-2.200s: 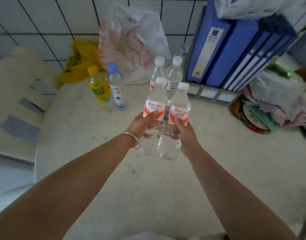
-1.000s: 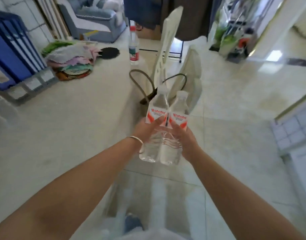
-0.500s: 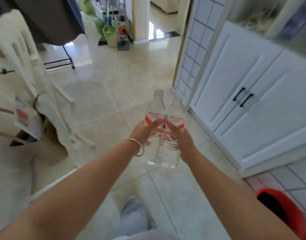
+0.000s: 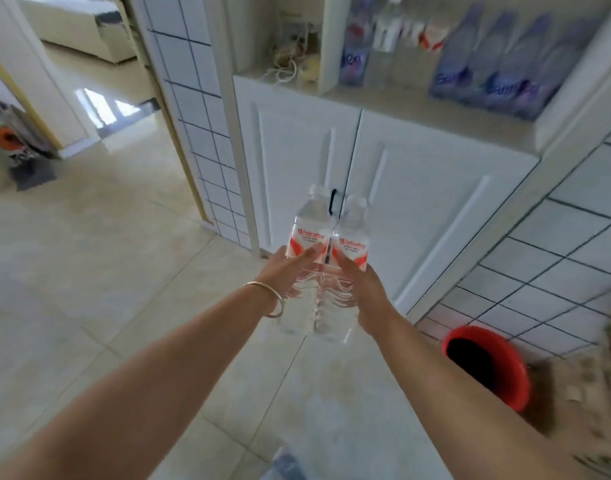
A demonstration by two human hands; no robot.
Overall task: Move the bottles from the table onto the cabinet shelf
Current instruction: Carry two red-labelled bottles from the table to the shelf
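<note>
— Up ahead of my hands, what do you make out?

— Above and beyond them is the white cabinet shelf (image 4: 418,98), already carrying a row of blurred purple-labelled plastic bottles (image 4: 484,74). Below it are the white double doors (image 4: 366,188), right behind what I carry.

— And what do you carry?

— Two clear plastic water bottles with red-and-white labels, upright and touching side by side. My left hand (image 4: 290,268) wraps its fingers round the left bottle (image 4: 309,233) just under the label; my right hand (image 4: 361,282) grips the right bottle (image 4: 354,237) the same way. Both are in the air, well short of the shelf.

— How do they feel likely to handle?

— They look full, so I judge them fairly heavy for their size. The ribbed walls are thin and would give under a hard squeeze, and smooth plastic can slip. Holding at the ribbed middle, below the label, seems the firmest place.

— Anything near your right hand to mind?

— A round red plastic bucket (image 4: 487,365) sits on the tiled floor (image 4: 89,271), below and to its right.
</note>
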